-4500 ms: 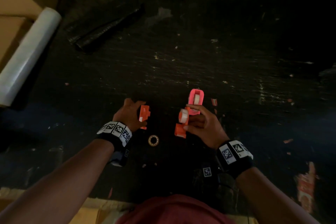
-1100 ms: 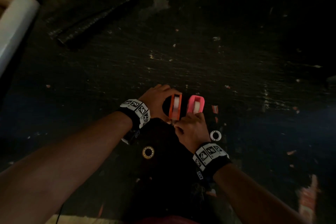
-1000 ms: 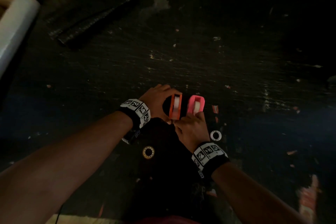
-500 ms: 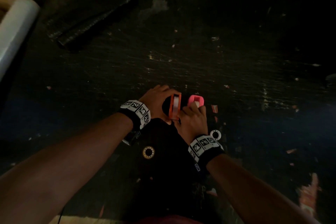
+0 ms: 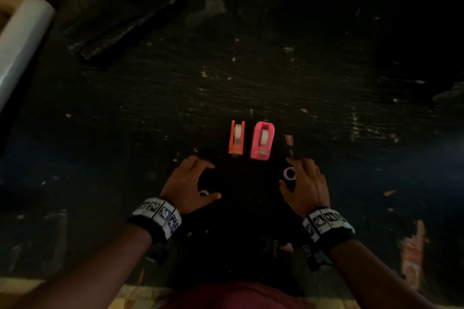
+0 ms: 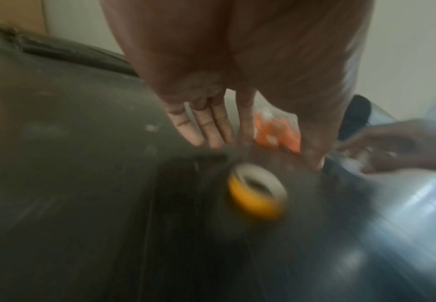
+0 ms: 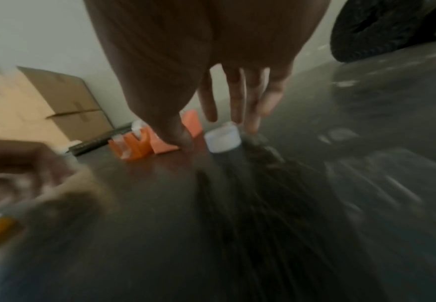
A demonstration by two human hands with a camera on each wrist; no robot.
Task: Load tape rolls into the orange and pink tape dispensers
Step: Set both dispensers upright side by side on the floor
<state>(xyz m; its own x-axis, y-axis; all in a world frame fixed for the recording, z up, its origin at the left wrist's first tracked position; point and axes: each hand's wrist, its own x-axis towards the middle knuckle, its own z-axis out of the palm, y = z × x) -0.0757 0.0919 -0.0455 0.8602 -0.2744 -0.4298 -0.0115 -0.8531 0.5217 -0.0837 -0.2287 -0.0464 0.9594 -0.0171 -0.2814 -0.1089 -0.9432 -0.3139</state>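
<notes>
The orange dispenser (image 5: 236, 139) and the pink dispenser (image 5: 262, 140) stand side by side on the dark table, each with a white tape roll inside. My left hand (image 5: 194, 179) hovers just in front of them to the left, fingers spread, holding nothing. A yellow tape roll (image 5: 204, 193) lies under its thumb side, blurred in the left wrist view (image 6: 257, 194). My right hand (image 5: 302, 177) is spread to the right, empty. A white tape roll (image 5: 289, 173) lies by its index finger and thumb; the right wrist view shows it (image 7: 222, 139) just below the fingertips (image 7: 250, 120).
A white film roll (image 5: 22, 42) lies at the far left edge. A black roll (image 5: 120, 22) lies at the back left. Cardboard boxes (image 7: 64, 106) stand beyond the table. Paper scraps (image 5: 288, 139) dot the worn table (image 5: 326, 83).
Both hands have let go of the dispensers and drawn back toward me, spreading apart. The orange dispenser now stands free next to the pink one.
</notes>
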